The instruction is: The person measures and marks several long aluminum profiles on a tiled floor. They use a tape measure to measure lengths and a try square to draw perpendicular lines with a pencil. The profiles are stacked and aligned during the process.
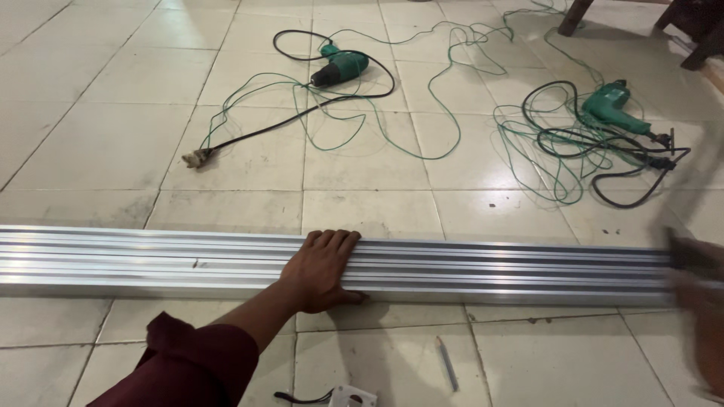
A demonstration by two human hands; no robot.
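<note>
Two hands on a long ribbed aluminium profile (490, 267) lying flat across the tiled floor (105, 143): left hand (323, 270) pressed palm-down near mid-length, fingers together over the far edge, thumb on the near face; right hand (697, 301) at the right end, blurred, finger state cannot be told. Step judged: steadying the bright, grooved, smooth-faced section; any next move needs a firm hold-down. Pencil (446, 363) on near tiles; two green drills (339, 66) (615, 105) with tangled cords beyond.
</note>
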